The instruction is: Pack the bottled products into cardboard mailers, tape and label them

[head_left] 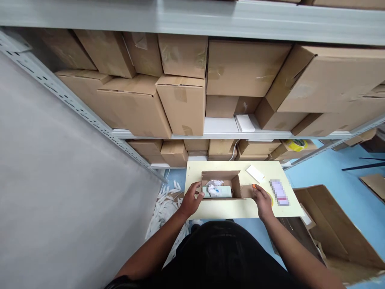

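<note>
A small open cardboard box (221,175) stands on the pale yellow table. Inside it lie a pale green flat box (224,192) and crumpled white paper or plastic (214,190). My left hand (191,200) is at the box's left end, thumb over the near corner and fingers curved against the wall. My right hand (262,200) is closed round a small orange thing (255,186), mostly hidden by the fingers, just past the box's folded-out right flap (247,191). A yellow tape roll (272,199) shows partly behind that hand.
On the table (210,209) also lie a white small box (255,174) and a blurred-out item (279,192). Shelves of cardboard boxes (180,105) stand beyond. White scraps (164,208) cover the floor at left; a large open carton (337,224) sits at right.
</note>
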### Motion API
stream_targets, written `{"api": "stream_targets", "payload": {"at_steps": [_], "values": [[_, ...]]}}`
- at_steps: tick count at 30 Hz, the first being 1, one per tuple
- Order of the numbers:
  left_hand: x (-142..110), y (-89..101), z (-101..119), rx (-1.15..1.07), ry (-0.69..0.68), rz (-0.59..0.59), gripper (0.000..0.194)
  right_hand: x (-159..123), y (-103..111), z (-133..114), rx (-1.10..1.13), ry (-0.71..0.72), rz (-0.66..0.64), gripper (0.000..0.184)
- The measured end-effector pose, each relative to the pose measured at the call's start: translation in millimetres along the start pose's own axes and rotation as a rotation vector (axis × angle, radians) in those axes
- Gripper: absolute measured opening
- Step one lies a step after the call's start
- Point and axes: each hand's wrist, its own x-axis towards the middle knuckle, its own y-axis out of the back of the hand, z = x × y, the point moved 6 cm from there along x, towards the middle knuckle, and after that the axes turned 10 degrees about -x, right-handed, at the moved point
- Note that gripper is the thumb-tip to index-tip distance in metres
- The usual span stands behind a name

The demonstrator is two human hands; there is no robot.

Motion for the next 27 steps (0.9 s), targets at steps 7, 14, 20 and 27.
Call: {"api": "stream_targets", "payload": {"at_steps": [7,14,20,27], "values": [[0.1,-18.3,-2.8,0.158,-0.163,-0.167,0.042,-11.1,-9.0,-31.7,0.043,0.233,-0.367,0.056],[1.6,-22.8,4.3,0.131,-0.081,-0.017,0.046,-14.8,-21.6,-33.1,-0.421,0.686,-0.444,0.052],[36.3,-2.5,14.6,0.184,0.11,0.126,0.04,11.6,-48.0,-34.7,-0.492,0.686,-0.28,0.044],[98.7,-11.1,44.0,0.37,0.043,-0.06,0.046,24.3,-54.8,-26.0,-0.505,0.62,-0.221,0.054]]}}
